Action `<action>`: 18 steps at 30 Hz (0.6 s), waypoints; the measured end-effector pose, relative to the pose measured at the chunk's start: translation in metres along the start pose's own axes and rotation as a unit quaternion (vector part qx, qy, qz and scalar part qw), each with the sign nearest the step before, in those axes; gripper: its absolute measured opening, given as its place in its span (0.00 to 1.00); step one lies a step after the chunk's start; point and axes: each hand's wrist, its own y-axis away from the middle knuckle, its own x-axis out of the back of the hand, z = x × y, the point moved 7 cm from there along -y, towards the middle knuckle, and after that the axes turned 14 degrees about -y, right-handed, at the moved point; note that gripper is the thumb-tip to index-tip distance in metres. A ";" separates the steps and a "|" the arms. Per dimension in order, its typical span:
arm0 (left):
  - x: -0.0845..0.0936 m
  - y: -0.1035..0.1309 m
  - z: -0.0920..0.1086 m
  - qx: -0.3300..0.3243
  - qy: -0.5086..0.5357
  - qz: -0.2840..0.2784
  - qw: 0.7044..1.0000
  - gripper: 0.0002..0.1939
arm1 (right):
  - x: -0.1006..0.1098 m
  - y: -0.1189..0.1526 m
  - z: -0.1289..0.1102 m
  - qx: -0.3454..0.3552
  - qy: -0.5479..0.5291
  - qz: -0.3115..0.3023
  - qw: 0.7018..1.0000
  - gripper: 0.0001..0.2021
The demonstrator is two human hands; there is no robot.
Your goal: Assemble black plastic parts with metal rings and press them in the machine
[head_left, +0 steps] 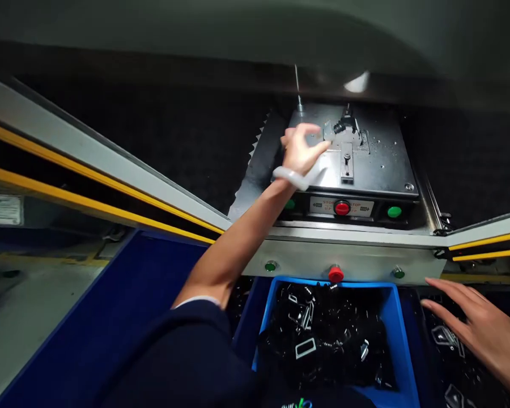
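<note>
The blue bin (402,334) holds black parts (340,323). Both grips look parted and empty, the left blurred: left hand (304,148) beside the black piece (346,125) on the metal plate (380,177), right hand (482,320) beyond the bin's right rim.

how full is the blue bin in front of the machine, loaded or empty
Loaded: dark parts spread across most of the blue bin. Cannot tell how deep they go.
</note>
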 end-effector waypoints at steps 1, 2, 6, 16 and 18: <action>0.020 0.035 -0.009 0.024 -0.014 -0.006 1.000 0.17 | -0.011 -0.008 -0.004 -0.026 -0.025 -0.016 0.999 0.28; 0.040 0.072 -0.017 0.043 -0.016 -0.012 0.999 0.15 | -0.020 -0.018 -0.010 -0.043 -0.048 -0.021 0.998 0.28; 0.090 0.204 -0.058 0.099 -0.056 -0.105 0.988 0.11 | -0.051 -0.047 -0.015 -0.068 -0.165 -0.008 0.984 0.28; 0.082 0.251 -0.124 0.017 -0.208 -0.214 0.954 0.20 | -0.068 -0.053 0.008 -0.093 -0.220 0.065 0.969 0.15; 0.083 0.253 -0.119 0.025 -0.236 -0.191 0.952 0.19 | -0.071 -0.053 0.009 -0.085 -0.206 0.081 0.972 0.14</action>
